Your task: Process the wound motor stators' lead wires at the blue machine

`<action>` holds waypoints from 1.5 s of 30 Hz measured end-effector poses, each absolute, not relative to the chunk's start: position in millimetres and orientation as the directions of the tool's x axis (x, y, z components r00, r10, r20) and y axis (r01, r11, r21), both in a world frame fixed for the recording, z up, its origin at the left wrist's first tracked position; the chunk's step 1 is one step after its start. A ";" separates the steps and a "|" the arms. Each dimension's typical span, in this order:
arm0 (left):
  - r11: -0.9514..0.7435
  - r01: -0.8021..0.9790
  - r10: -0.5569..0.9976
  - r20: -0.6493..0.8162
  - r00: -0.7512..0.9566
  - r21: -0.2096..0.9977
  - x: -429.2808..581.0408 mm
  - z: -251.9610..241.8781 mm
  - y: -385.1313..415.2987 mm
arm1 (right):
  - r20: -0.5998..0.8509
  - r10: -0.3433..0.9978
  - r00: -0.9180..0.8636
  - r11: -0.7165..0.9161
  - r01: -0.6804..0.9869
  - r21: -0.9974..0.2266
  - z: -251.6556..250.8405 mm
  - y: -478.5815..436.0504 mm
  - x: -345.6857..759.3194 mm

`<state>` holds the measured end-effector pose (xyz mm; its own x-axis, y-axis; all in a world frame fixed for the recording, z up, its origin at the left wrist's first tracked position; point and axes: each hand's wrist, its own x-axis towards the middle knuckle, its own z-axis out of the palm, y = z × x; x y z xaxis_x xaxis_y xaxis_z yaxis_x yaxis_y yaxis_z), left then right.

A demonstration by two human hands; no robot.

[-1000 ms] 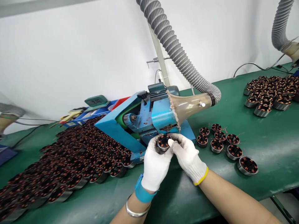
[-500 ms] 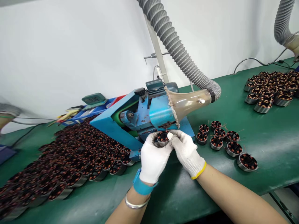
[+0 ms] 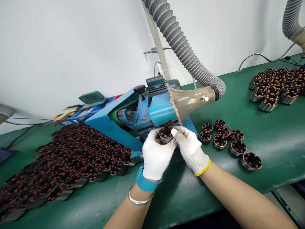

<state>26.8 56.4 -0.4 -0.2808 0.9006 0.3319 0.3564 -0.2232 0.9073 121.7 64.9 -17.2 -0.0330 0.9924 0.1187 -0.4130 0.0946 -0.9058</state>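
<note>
Two gloved hands hold one copper-wound ring just in front of the blue grinding machine.

The left hand (image 3: 157,156) is curled around the wound ring (image 3: 166,133), clamped on its left side, while the right hand (image 3: 189,148) grips its right edge, thumb on the rim. The ring sits between them, open face up, close under the machine (image 3: 162,111); whether it touches, I can't tell from here. A grey ribbed hose (image 3: 184,47) runs up from the machine's tan, funnel-like hood (image 3: 193,98). On the green desk (image 3: 186,197), eight rings (image 3: 220,143) stand loosely grouped to the right, a big packed spread of rings (image 3: 78,159) covers the left, and another cluster (image 3: 276,87) sits farther back on the right.
</note>
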 end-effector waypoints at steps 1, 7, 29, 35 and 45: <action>-0.231 0.352 0.899 0.337 -0.279 0.907 27.2 -0.4 56.9 | 0.122 0.992 -0.030 0.100 -0.409 -0.907 -16.2 65.1 122.2; -0.247 0.377 0.893 0.361 -0.269 0.893 26.9 -4.5 57.4 | 0.100 0.995 -0.027 0.077 -0.460 -0.884 -15.9 64.3 122.9; -0.286 0.182 0.923 0.322 -0.211 0.941 20.5 -2.3 39.6 | 0.178 0.984 -0.018 0.157 -0.392 -0.907 -22.6 45.1 129.4; 0.111 -0.646 0.988 -0.157 -0.013 0.755 -13.7 -6.7 10.0 | 0.379 0.904 -0.198 0.322 -0.270 -0.908 -20.8 27.5 135.2; 0.123 -0.766 0.982 -0.190 0.001 0.631 -58.2 -23.0 -27.1 | 0.417 0.867 -0.273 0.400 -0.118 -0.909 -34.6 24.9 133.7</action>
